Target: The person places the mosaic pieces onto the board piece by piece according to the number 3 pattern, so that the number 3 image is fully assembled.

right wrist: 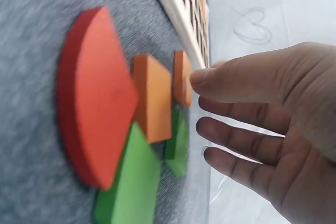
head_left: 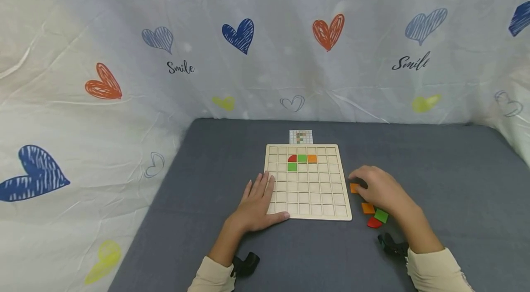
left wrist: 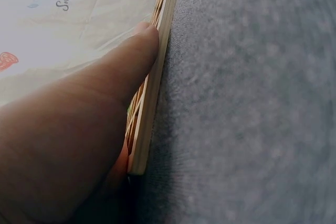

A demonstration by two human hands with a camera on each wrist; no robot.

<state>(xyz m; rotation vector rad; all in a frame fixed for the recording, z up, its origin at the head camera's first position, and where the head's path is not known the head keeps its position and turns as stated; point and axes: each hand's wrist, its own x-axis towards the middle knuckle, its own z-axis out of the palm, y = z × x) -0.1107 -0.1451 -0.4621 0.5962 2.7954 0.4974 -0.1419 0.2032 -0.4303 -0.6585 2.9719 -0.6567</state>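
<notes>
My left hand (head_left: 257,207) lies flat along the left side of a pale wooden grid board (head_left: 315,211), fingers straight, thumb on its near edge. On the board sit a red quarter-round tile (head_left: 292,158), two green squares (head_left: 302,158) and an orange square (head_left: 312,158). To its right, my right hand (head_left: 381,189) hovers with loosely bent fingers over loose tiles. The thumb tip overlaps the farther orange tile (right wrist: 181,80) in the right wrist view. Closer lie another orange tile (right wrist: 157,100), a red quarter-round (right wrist: 100,103) and green tiles (right wrist: 134,182), one partly behind.
A small printed pattern card (head_left: 301,136) lies just beyond the board's far edge. Grey cloth (head_left: 186,237) covers the table. Behind it hangs a white sheet (head_left: 273,76) printed with hearts. Both wrists wear black camera mounts (head_left: 246,264).
</notes>
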